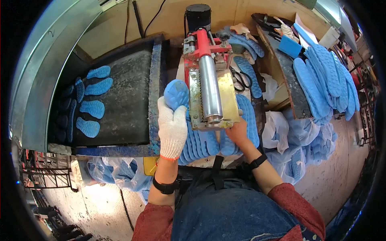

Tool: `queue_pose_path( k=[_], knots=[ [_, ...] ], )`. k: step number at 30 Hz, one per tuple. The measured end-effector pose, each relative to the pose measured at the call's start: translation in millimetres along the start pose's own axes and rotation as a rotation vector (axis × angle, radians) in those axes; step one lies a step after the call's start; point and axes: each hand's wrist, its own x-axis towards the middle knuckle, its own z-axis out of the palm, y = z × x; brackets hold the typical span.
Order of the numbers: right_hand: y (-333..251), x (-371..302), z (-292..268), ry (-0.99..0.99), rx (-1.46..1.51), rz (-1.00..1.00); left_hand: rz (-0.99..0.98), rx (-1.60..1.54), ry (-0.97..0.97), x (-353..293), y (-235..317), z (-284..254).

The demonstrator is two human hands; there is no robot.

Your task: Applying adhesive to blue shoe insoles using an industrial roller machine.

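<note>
Head view, read as a clock dial: a small handwritten mark (51,33) shows at 10 o'clock on the metal hood (34,96). Just left of centre, the gloved left hand (173,128) pinches a blue insole (176,93), raised at 11 o'clock beside the roller (210,86). The bare right hand (238,131), at 4 o'clock, is at the machine's front corner; its fingertips are hidden, so I cannot tell what it grips. Rows of insoles (201,145) lie at 6 o'clock, under the machine's front edge. Scissors (242,80) lie toward 1–2 o'clock, right of the roller. Toward 2–3 o'clock is an insole pile (327,78), with filled bags (277,130) below. More insoles lie on the dark belt (124,100) at 9–10 o'clock, partly under the hood.
</note>
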Motion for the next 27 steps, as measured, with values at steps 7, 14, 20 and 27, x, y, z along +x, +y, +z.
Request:
queue_pose_path(
  k=[7,14,20,27],
  knots=[
    [-1.1,0.5,0.8,0.028,0.062,0.017,0.117,0.233,-0.098,26.7,0.9,-6.9],
    [-5.1,1.7,-4.1,-0.026,-0.007,0.016,0.237,0.500,-0.426,50.9,12.0,-9.2],
    [-6.7,2.1,-4.7,-0.031,-0.020,0.010,0.306,0.402,-0.509,32.8,6.2,-26.3],
    [-2.2,-0.4,-2.4,-0.037,-0.024,0.002,-0.339,-0.671,-0.112,20.4,-26.7,-38.3]
  ],
)
